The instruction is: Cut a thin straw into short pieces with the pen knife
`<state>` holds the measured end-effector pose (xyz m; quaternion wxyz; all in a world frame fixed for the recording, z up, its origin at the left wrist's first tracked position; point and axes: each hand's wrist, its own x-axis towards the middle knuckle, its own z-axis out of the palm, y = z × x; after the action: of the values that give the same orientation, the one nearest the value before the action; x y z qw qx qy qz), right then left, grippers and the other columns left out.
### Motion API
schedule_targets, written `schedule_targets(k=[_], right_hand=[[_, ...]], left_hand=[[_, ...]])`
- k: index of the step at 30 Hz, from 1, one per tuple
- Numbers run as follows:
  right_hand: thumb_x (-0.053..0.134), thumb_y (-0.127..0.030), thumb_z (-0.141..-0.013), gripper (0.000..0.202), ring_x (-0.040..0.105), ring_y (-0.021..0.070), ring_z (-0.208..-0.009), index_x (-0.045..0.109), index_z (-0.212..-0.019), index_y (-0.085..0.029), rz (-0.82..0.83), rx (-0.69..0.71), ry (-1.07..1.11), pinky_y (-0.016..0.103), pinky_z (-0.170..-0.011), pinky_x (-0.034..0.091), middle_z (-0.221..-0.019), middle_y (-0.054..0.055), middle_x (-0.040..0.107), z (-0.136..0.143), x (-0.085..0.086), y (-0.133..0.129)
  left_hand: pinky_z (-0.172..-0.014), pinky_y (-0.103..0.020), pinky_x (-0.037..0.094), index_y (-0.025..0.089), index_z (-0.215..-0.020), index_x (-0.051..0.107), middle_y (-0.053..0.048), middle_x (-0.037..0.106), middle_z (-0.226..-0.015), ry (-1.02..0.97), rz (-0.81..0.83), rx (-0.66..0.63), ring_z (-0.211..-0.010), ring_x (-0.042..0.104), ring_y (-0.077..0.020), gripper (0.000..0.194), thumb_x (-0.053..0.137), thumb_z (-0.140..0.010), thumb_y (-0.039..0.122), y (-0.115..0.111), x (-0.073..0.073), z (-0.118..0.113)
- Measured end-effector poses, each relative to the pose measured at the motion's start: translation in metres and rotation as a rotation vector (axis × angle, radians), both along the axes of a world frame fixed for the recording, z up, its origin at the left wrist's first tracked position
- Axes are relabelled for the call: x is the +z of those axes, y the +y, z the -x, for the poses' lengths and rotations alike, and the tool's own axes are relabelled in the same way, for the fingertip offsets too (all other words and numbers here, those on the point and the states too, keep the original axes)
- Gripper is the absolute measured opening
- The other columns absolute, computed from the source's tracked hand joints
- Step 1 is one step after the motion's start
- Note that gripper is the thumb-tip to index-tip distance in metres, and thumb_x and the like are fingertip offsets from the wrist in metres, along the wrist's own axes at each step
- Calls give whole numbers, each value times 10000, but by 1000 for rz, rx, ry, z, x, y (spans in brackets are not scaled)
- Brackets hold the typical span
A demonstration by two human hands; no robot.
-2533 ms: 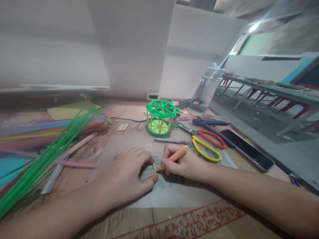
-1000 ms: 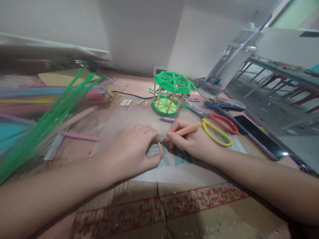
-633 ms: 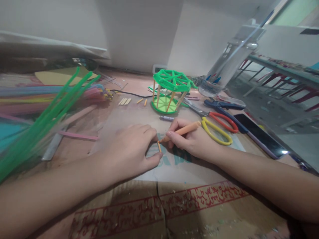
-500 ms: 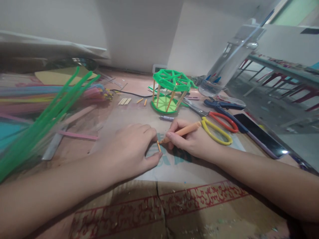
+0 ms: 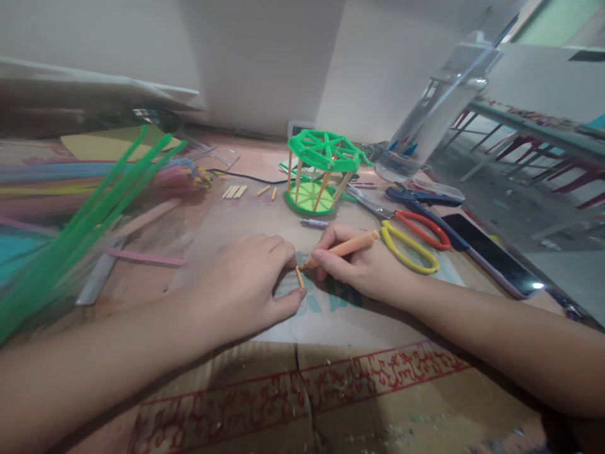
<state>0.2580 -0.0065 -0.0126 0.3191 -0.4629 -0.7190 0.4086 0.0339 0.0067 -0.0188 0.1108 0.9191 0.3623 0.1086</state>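
Between the thumb and forefinger of my left hand (image 5: 258, 274) is a short orange stick (image 5: 300, 277), pinched at its two ends above the white sheet (image 5: 302, 331). My right hand (image 5: 352, 261) grips an orange marker (image 5: 350, 244) like a pen, its tip touching or very close to the stick's upper end. Beyond the hands stands a small round frame (image 5: 324, 157) with a green top and base joined by thin orange and pale posts. Several pale short sticks (image 5: 235, 192) and two orange ones (image 5: 274, 193) lie left of it.
Scissors (image 5: 411, 246) with red and yellow handles, blue pliers (image 5: 420, 197) and a phone (image 5: 491, 255) lie at right. A clear bottle (image 5: 425, 126) stands behind them. Green pipe cleaners (image 5: 94, 221) rise at left. A grey pen (image 5: 314, 223) lies before the frame.
The view has shifted very slightly. Both hands keep their grips, and the marker tip has moved a little toward the stick's upper end.
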Motion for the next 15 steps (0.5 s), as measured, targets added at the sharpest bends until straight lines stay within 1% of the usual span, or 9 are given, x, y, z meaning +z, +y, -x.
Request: schedule_targets(k=[5,10,15], right_hand=[[719,-378,-959,242,631,137,-593,580,-849,-213,18,-2,25,258,-579,467,-672,-10,720,1,0,1],[736,-377,-947,243,628,142,-590,588,-847,-211,29,-14,37,263,-577,452,-673,-1,728,2,1,2],[753,-358,-933,243,615,140,-579,585,-839,-210,35,-21,49,259,-559,436,-659,-5,722,2,2,1]], left_hand=[[-702,-391,388,216,-873,589,-37,621,-837,-10,29,9,-762,560,-240,176,622,-889,388,0,1,-1],[-706,-387,374,223,-847,566,-28,604,-809,14,22,28,-742,541,-233,188,626,-884,398,-1,2,-1],[-728,-399,384,222,-864,566,-29,607,-826,-7,19,13,-760,546,-240,178,610,-896,391,0,0,0]])
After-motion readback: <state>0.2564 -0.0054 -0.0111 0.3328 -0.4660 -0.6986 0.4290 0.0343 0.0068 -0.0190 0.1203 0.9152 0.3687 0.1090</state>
